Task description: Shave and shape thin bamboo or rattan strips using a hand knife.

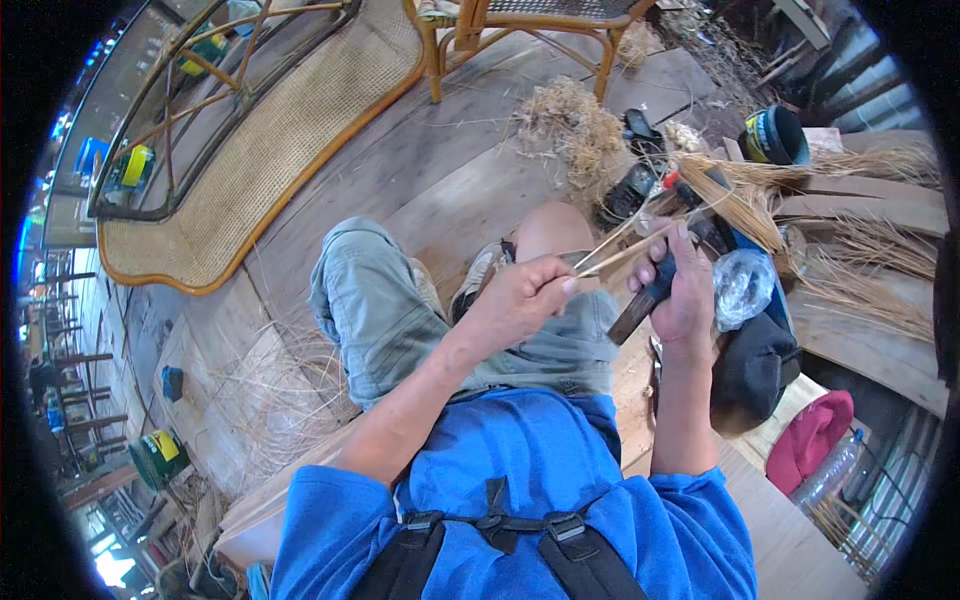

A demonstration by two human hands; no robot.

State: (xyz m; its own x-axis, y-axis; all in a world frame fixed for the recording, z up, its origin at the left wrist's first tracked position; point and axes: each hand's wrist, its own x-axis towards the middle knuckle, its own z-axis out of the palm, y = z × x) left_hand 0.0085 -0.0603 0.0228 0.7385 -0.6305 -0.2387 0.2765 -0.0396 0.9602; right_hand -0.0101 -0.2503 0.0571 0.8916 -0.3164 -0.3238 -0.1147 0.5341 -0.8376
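Observation:
My left hand [522,300] is closed, pinching thin pale rattan strips [618,257] over my lap. They slant up to the right, toward the fingers of my right hand [684,285]. That hand is wrapped around a dark, flat tool [640,312] whose end points down to the left; it looks like a knife, but its exact kind is unclear. The strips pass by the right thumb and fingertips, and I cannot tell how firmly they are pressed there. A bundle of split rattan [735,205] lies just beyond the right hand.
A long woven cane panel [300,130] with a curved frame lies at the far left. Curly shavings [575,130] heap beyond my knees. At right are a dark bucket [775,136], a clear plastic bag [743,287], a black cap [752,375] and a red cap [812,440]. Loose strands [275,400] litter the left floor.

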